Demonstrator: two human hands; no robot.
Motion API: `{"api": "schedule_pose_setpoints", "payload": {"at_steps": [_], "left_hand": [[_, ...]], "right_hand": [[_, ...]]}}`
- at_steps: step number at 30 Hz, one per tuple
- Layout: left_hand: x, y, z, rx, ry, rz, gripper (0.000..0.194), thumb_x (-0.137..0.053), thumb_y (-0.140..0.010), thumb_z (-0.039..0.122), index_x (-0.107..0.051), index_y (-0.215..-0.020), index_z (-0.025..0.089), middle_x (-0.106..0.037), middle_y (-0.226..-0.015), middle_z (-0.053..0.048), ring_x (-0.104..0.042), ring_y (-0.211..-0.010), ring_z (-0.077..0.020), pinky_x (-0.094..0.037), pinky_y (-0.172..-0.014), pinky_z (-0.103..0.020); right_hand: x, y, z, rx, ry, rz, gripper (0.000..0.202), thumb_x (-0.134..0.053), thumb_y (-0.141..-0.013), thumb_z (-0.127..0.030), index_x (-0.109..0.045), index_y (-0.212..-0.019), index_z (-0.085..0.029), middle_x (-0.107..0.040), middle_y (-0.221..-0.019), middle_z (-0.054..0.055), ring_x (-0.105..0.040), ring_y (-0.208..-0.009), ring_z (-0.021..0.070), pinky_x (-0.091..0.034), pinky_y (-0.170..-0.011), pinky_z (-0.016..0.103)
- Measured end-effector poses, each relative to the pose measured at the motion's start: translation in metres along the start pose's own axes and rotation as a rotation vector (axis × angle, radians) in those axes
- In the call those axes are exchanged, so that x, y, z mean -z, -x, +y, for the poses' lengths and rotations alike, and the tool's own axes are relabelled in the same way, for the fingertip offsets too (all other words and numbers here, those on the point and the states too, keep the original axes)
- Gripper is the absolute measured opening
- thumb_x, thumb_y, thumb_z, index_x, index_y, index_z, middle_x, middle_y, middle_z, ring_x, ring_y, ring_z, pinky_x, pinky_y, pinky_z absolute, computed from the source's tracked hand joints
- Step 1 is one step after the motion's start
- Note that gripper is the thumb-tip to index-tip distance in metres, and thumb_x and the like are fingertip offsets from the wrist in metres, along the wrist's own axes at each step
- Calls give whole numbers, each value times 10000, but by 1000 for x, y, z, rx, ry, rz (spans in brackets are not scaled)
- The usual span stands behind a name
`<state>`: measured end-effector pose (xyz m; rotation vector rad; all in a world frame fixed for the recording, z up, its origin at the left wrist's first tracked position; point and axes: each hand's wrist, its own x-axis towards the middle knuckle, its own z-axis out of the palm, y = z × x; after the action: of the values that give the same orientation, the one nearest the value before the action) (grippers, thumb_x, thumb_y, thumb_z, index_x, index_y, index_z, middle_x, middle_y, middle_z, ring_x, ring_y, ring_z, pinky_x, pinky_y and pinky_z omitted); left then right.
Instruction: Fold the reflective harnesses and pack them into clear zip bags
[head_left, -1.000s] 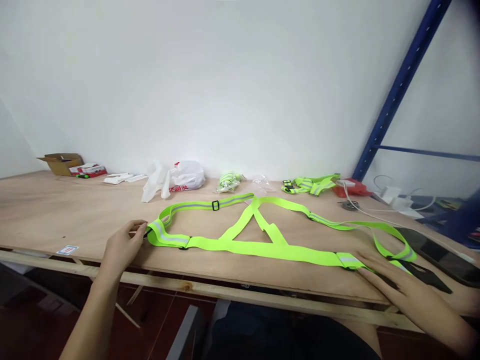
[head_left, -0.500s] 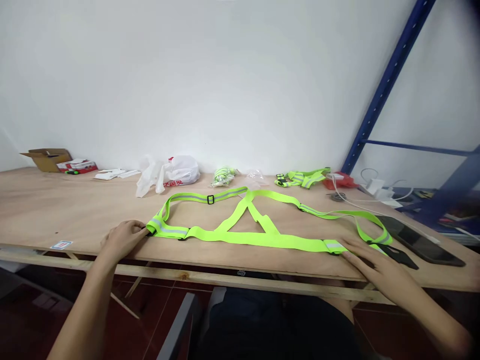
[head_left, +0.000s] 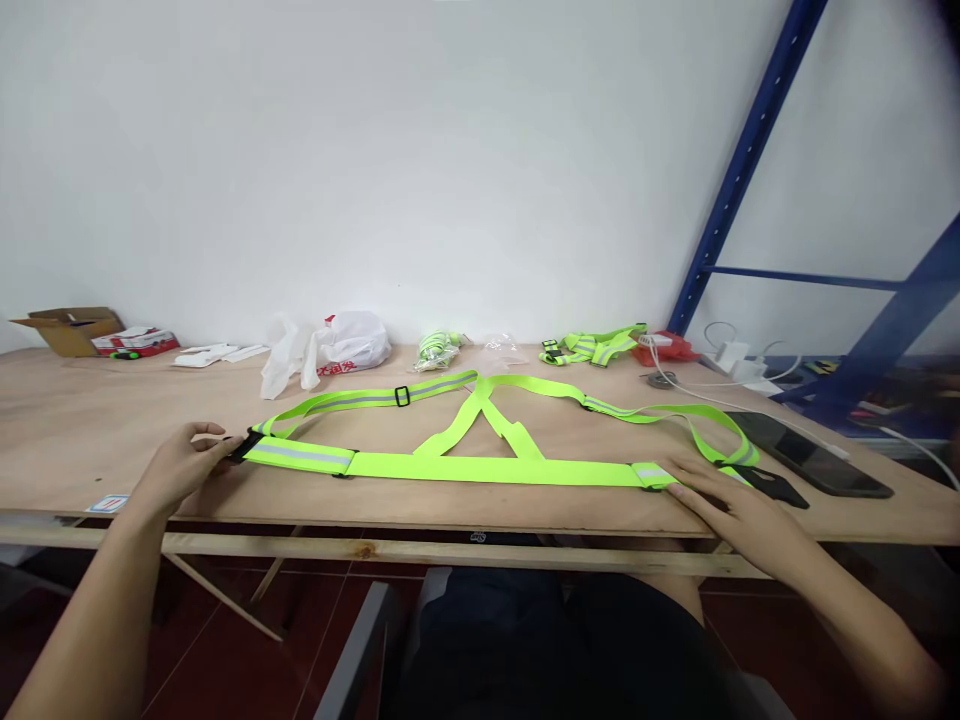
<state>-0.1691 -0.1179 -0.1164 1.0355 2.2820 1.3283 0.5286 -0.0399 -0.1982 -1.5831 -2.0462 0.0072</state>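
A neon-yellow reflective vest point(head_left: 480, 467) made of elastic straps with grey stripes lies spread along the front of the wooden table. My left hand point(head_left: 182, 462) pinches the black buckle point(head_left: 244, 446) at the vest's left end, and the waist strap runs straight from it. Flat on the strap's right part rests my right hand point(head_left: 731, 505), its fingers stretched out over a short striped section. Just beyond those fingers a black buckle piece point(head_left: 772, 486) lies on the wood. Two shoulder straps arch toward the back, one with a black slider point(head_left: 402, 396).
A dark phone point(head_left: 817, 460) lies at the right. Along the wall are a cardboard box point(head_left: 79, 335), a white plastic bag point(head_left: 358, 340), a bagged vest point(head_left: 436, 350), another folded vest point(head_left: 600, 345) and a red bag point(head_left: 666, 348) by white cables. A blue shelf frame point(head_left: 750, 150) rises at the right.
My left hand has moved left with the buckle, drawing the vest's left side out straighter. My right hand stays on the strap. The view has shifted slightly.
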Motion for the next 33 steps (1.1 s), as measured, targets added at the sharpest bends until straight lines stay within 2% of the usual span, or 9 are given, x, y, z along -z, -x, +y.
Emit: {"api": "schedule_pose_setpoints", "payload": {"at_steps": [5, 10, 14, 18, 21, 24, 26, 28, 33], "left_hand": [[3, -1, 2, 76, 166, -80, 501, -807, -585, 512, -489, -858, 236, -651, -675, 74, -654, -648, -134, -553, -652, -242], [3, -11, -1, -2, -235, -200, 456, -718, -592, 555, -562, -843, 208, -654, -682, 34, -605, -660, -156, -417, -510, -189], [5, -28, -4, -58, -516, -307, 390, -638, -671, 509, -631, -882, 181, -719, -859, -39, -651, -832, -219, -460, -562, -212], [-4, -39, 13, -169, -796, -156, 349, -533, -807, 352, -625, -1087, 164, -718, -1110, -110, -666, -993, -305, -523, -742, -325], [-41, -32, 57, -490, -812, -76, 401, -451, -887, 336, -563, -1245, 196, -636, -1319, -113, -607, -1161, -328, -499, -892, -396], [-107, -20, 114, -825, -766, -246, 441, -379, -946, 339, -490, -1351, 204, -602, -1382, -102, -583, -1219, -275, -472, -958, -361], [-152, -18, 143, -839, -853, -381, 563, -457, -921, 333, -375, -1464, 212, -594, -1393, -118, -598, -1198, -281, -480, -943, -369], [-187, -23, 157, -808, -912, -438, 632, -616, -823, 304, -453, -1421, 174, -652, -1291, -162, -633, -1122, -327, -503, -882, -384], [-215, -49, 150, -729, -1021, -500, 309, -739, -823, 275, -677, -1095, 141, -691, -1123, -141, -659, -1013, -286, -534, -862, -392]], "right_hand": [[2, -2, 5, 10, -10, -148, 495, -499, -905, -554, -710, -1257, -278, -610, -1406, 39, -510, -1349, 359, -442, -1135, 515], [-3, -2, 13, -3, -5, -129, 537, -495, -893, -585, -702, -1270, -265, -577, -1440, 46, -492, -1364, 365, -418, -1148, 535], [-4, 0, 14, 10, -5, -115, 540, -488, -895, -598, -710, -1256, -262, -596, -1422, 48, -501, -1358, 359, -439, -1136, 521], [0, 1, 6, 2, 8, -124, 559, -477, -894, -615, -722, -1238, -249, -602, -1415, 50, -509, -1353, 352, -429, -1144, 508], [3, 2, 1, -8, 8, -127, 580, -460, -899, -615, -711, -1258, -235, -591, -1425, 56, -498, -1365, 343, -416, -1151, 503], [4, 2, -1, 3, 4, -137, 584, -449, -907, -612, -714, -1255, -225, -590, -1426, 65, -492, -1372, 335, -401, -1161, 494], [4, 3, -1, 15, 2, -137, 572, -452, -909, -614, -726, -1234, -231, -597, -1420, 66, -494, -1372, 329, -397, -1164, 487], [4, 3, 0, 13, -1, -129, 554, -464, -909, -615, -731, -1223, -244, -604, -1415, 58, -496, -1371, 326, -396, -1164, 491], [3, 4, -1, -6, -27, -117, 547, -462, -913, -593, -713, -1255, -248, -593, -1427, 59, -492, -1377, 317, -374, -1175, 500]]}}
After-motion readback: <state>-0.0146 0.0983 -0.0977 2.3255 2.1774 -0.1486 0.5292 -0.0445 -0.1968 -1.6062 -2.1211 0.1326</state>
